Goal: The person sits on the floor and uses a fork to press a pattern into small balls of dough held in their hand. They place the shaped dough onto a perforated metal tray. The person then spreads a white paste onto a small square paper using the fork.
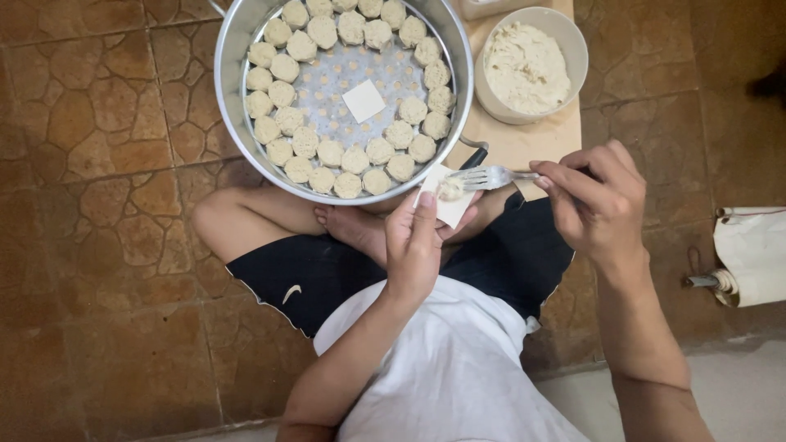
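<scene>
The left hand [414,245] cupped a square white wrapper [447,200] just below the steamer pan [232,90]; the right hand [596,203] pinched a fork [490,177], its tines laying filling on that wrapper; one loose wrapper square [363,101] lay mid-tray among ringed dumplings [304,142]; a bowl of filling [526,65] sat beside the pan; a white container at the top edge was cut off; a pale bag-like bundle [753,254] at right was hard to identify.

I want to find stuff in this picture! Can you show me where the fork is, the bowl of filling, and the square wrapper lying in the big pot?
fork [489,177]: head view, on its tines.
bowl of filling [575,51]: head view, on its right rim.
square wrapper [363,101]: head view, on its middle.
</scene>
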